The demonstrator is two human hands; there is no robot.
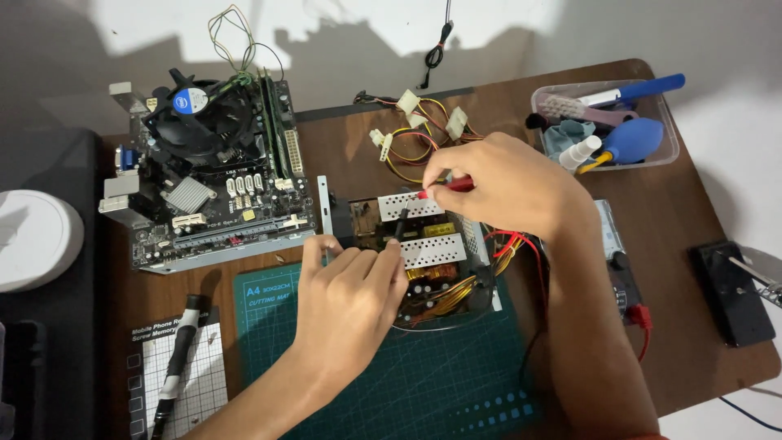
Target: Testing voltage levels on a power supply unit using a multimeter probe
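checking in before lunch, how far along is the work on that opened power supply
Done: the metal power supply box lies open, board exposed. In hand: right hand holds a red probe to it; left hand steadies the box. Left: no cover is back on.

A round blue label [191,100] with pale lettering sits at the hub of the black cooler fan, far left. On the near left lies a white gridded screw-sorting mat [198,368] with a black header strip. Beside it, the green cutting mat [423,383] bears a white printed corner marking.
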